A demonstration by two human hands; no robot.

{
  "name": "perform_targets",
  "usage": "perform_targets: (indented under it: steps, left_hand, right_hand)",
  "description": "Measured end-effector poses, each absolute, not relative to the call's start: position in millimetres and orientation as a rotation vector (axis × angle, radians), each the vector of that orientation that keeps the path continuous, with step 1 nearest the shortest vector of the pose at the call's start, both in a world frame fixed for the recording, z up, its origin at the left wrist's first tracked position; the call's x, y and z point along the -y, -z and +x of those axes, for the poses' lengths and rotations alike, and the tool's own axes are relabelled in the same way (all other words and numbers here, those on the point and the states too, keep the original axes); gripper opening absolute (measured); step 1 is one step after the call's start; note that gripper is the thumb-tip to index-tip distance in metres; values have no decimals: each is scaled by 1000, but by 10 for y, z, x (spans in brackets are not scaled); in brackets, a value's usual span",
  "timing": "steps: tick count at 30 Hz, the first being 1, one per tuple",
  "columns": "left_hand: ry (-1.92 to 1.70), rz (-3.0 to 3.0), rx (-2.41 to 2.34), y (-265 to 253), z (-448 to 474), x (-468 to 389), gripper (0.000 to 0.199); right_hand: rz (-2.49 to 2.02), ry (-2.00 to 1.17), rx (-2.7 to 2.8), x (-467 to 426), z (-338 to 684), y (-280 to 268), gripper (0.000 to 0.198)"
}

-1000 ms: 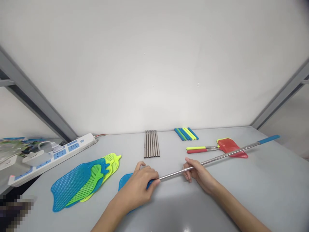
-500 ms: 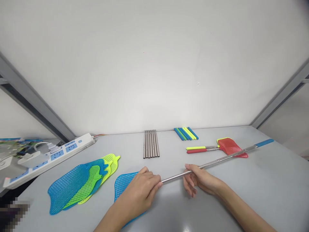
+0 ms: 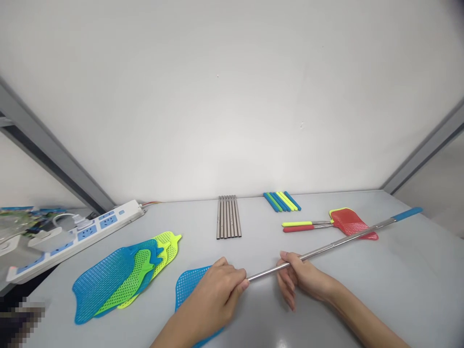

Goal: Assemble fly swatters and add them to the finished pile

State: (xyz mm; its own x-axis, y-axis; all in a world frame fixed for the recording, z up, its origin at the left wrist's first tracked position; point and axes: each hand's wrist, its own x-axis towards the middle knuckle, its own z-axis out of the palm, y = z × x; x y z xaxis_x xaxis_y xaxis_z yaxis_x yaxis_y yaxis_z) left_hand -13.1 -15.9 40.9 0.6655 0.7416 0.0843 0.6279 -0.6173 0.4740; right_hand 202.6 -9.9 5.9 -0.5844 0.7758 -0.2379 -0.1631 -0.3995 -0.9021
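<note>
My left hand (image 3: 219, 292) is closed around the end of a telescopic fly swatter's metal rod (image 3: 328, 246), where it meets the swatter's blue mesh head (image 3: 190, 285). The left hand and forearm hide much of that head. The rod is drawn out long and slants up to the right, ending in a blue handle (image 3: 408, 214). Farther along, my right hand (image 3: 302, 275) holds the rod loosely between thumb and fingers, with the lower fingers hanging slack. Behind the rod lie a red fly swatter (image 3: 350, 222) and a yellow one (image 3: 297, 224), the red partly covering the yellow.
Loose blue, green and yellow mesh swatter heads (image 3: 105, 275) overlap on the left of the grey table (image 3: 264, 324). Several metal rods (image 3: 228, 217) stand in a row near the wall, beside coloured handles (image 3: 282, 201). A power strip (image 3: 87, 234) with plugged-in adapters lies far left.
Both hands and the held fly swatter have shifted slightly right and toward me. The view has moved a little too. Both holds look the same.
</note>
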Motion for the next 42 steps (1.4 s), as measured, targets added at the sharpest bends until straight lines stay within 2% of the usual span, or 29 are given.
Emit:
perform_targets:
  steps: [42]
  left_hand:
    - [-306,2651,-1137,-337,28,251,23]
  right_hand:
    - [-860,-1988,1081,119,1917,97,53]
